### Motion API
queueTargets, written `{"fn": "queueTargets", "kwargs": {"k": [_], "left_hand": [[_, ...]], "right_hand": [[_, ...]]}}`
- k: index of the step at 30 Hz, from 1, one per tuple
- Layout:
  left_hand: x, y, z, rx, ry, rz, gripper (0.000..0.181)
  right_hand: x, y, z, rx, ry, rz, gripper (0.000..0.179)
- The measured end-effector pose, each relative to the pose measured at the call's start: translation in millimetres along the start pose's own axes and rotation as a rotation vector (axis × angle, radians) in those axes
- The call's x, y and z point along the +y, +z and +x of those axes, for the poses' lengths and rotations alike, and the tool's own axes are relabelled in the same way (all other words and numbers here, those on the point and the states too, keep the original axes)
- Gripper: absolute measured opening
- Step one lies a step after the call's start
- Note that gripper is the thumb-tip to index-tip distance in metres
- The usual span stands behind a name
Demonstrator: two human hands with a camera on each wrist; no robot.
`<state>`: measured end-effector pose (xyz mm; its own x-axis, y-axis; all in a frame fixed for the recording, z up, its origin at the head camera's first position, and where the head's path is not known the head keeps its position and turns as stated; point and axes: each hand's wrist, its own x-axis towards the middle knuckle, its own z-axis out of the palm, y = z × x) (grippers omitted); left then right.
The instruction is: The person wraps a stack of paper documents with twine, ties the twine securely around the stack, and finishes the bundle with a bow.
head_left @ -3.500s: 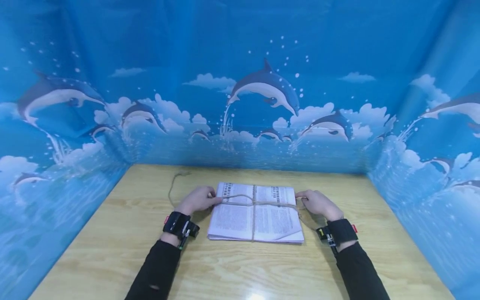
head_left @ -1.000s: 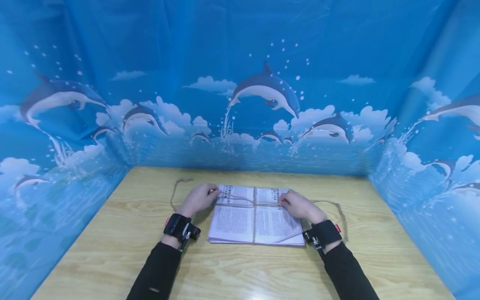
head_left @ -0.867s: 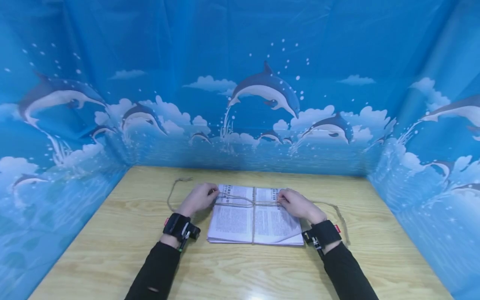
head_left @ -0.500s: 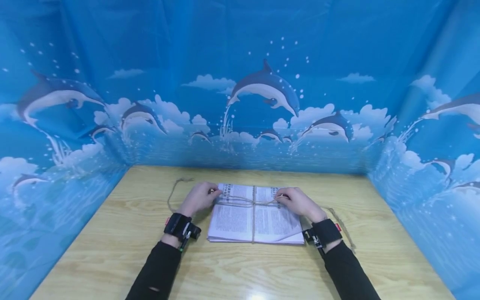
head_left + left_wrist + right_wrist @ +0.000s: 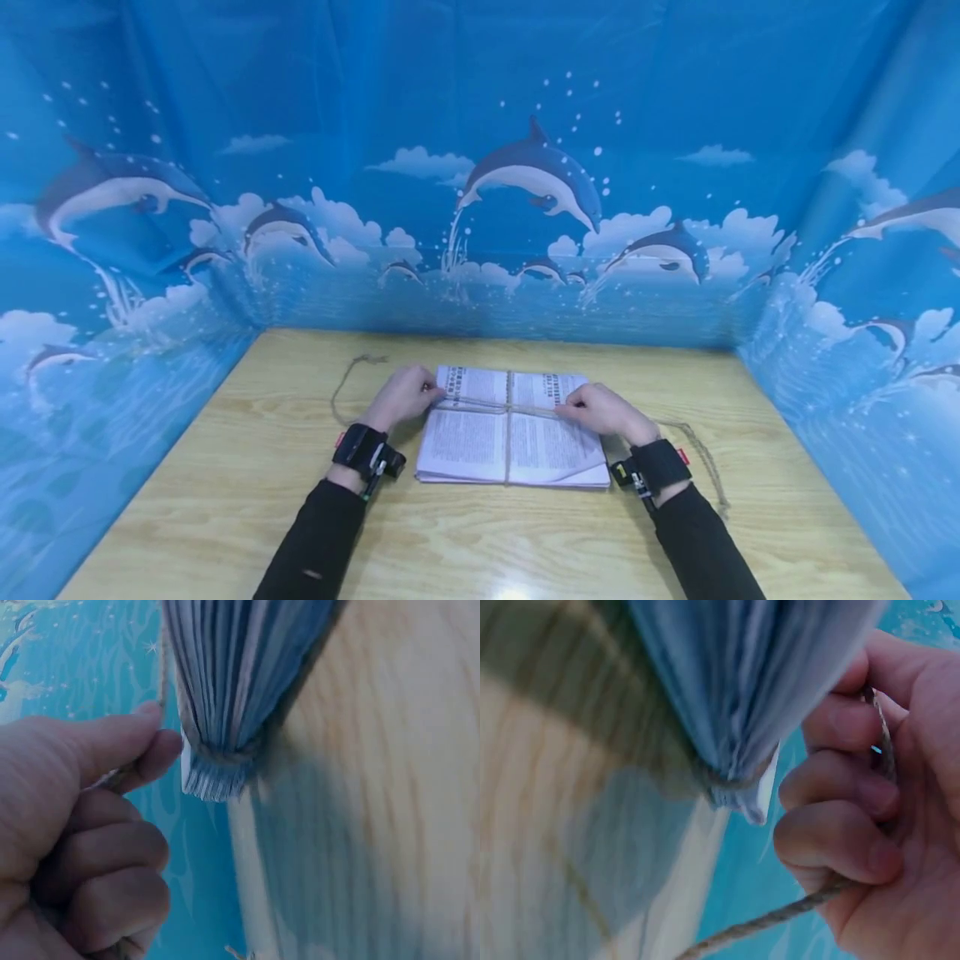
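A folded stack of newspapers (image 5: 461, 450) lies on the table, with brown twine (image 5: 507, 454) running over it both ways and crossing near its middle. My left hand (image 5: 401, 396) pinches one strand at the stack's left edge; in the left wrist view its thumb and forefinger (image 5: 161, 750) grip the strand, the other fingers curled. Over the stack's upper right part, my right hand (image 5: 606, 412) pinches the other strand. The right wrist view shows twine (image 5: 780, 913) passing through its curled fingers. Between the hands the strands stretch nearly straight, and the fingers partly hide the held spots.
A loose twine tail (image 5: 339, 387) curves across the wooden table (image 5: 465, 542) behind the left hand. Another tail (image 5: 705, 457) trails down beside the right wrist. A blue dolphin-print curtain (image 5: 337, 200) encloses the back and sides.
My right hand has moved in from the stack's right edge to over its top, then slightly toward me. The loose loop has narrowed and the strands straightened. The left hand has barely moved.
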<state>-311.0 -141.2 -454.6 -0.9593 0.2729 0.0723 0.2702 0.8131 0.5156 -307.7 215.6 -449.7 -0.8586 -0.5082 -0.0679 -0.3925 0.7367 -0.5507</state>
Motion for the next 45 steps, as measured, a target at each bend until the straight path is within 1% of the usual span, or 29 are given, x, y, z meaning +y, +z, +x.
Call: {"fn": "queueTargets", "kwargs": {"k": [4, 7, 9, 14, 16, 18, 21, 23, 25, 27, 30, 33, 35, 37, 39, 41, 45], "left_hand": [[-5.9, -2.5, -0.5, -0.054, -0.010, 0.042, 0.029], [-9.1, -6.0, -2.1, -0.108, -0.003, 0.036, 0.031], [-10.2, -9.0, -3.8, -0.145, 0.006, 0.006, 0.032], [-12.5, -16.6, -7.8, -0.255, -0.009, -0.101, 0.030], [-13.8, -19.7, -9.3, -0.291, -0.017, -0.127, 0.029], [-15.3, -22.3, -10.3, -0.308, -0.013, -0.140, 0.027], [-18.0, -26.1, -11.1, -0.318, -0.018, -0.144, 0.026], [-19.3, -27.0, -11.4, -0.318, -0.036, -0.148, 0.027], [-19.4, -27.0, -11.7, -0.287, -0.073, -0.128, 0.034], [-18.5, -25.1, -11.5, -0.224, -0.103, -0.084, 0.042], [-15.6, -22.7, -11.3, -0.133, -0.098, 0.013, 0.050], [-13.6, -21.0, -10.0, -0.102, -0.078, 0.075, 0.051], [-12.4, -20.5, -8.5, -0.104, -0.094, 0.095, 0.051], [-11.7, -20.0, -7.2, -0.097, -0.120, 0.120, 0.052], [-11.4, -19.0, -7.0, -0.086, -0.139, 0.151, 0.053], [-11.3, -18.0, -7.6, -0.084, -0.146, 0.157, 0.053], [-11.9, -15.0, -10.3, -0.077, -0.161, 0.188, 0.052]], "right_hand": [[6, -1, -0.6, -0.016, -0.006, -0.032, 0.044], [8, -2, -0.7, -0.011, 0.003, -0.046, 0.041], [8, -2, -0.5, 0.007, -0.003, -0.055, 0.041], [1, -2, -1.4, 0.100, -0.016, -0.088, 0.042], [-2, -3, -1.5, 0.129, -0.008, -0.091, 0.039], [-4, -3, -0.6, 0.148, -0.018, -0.094, 0.037], [-4, -3, 2.0, 0.152, -0.040, -0.090, 0.039], [-3, -3, 3.6, 0.154, -0.058, -0.101, 0.040], [-1, -2, 3.7, 0.157, -0.050, -0.100, 0.040], [1, 0, 3.3, 0.163, -0.039, -0.102, 0.039], [2, 3, 1.1, 0.169, -0.031, -0.090, 0.038], [-2, 1, -0.9, 0.186, -0.088, -0.109, 0.037], [-8, -2, -2.2, 0.173, -0.143, -0.120, 0.036], [-14, -5, -4.3, 0.144, -0.187, -0.115, 0.037], [-19, -7, -6.8, 0.086, -0.184, -0.090, 0.040], [-22, -7, -9.8, 0.015, -0.144, -0.056, 0.040], [-26, -2, -15.0, -0.129, -0.005, 0.053, 0.037]]}}
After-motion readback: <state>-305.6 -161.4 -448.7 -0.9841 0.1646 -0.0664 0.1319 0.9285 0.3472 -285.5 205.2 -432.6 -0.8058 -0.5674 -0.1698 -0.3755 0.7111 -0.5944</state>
